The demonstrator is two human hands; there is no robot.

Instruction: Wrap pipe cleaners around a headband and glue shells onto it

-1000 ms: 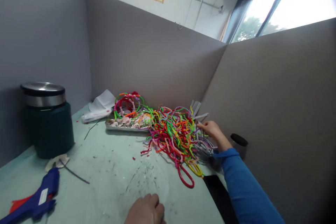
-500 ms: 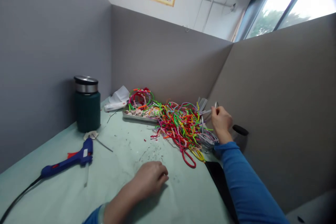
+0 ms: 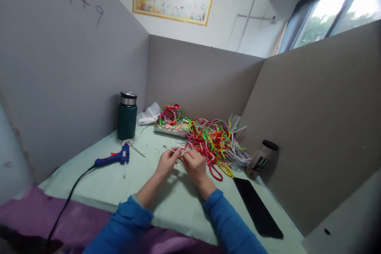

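Observation:
My left hand [image 3: 167,163] is closed in a pinch just above the table. A thin pale stick [image 3: 170,149] juts out from its fingertips toward the upper left; its exact kind is too small to tell. My right hand [image 3: 195,165] meets it fingertip to fingertip, fingers also pinched, and what lies between them is mostly hidden. Right behind the hands is a tangled heap of bright fuzzy pipe cleaners [image 3: 214,137]. Red-handled and yellow-handled loops [image 3: 216,174] stick out of the heap's near side.
At left lie a blue glue gun [image 3: 114,158] with its black cord and a dark green flask [image 3: 127,117]. Behind are a metal tray [image 3: 169,131] with small pieces and pipe-cleaner rings. At right are a black flat object [image 3: 257,206] and a dark-lidded jar [image 3: 263,158]. Grey panels surround the table.
My right hand has come back from the far right of the heap to meet my left hand. The left has moved up and pinches a thin stick. The head view has shifted.

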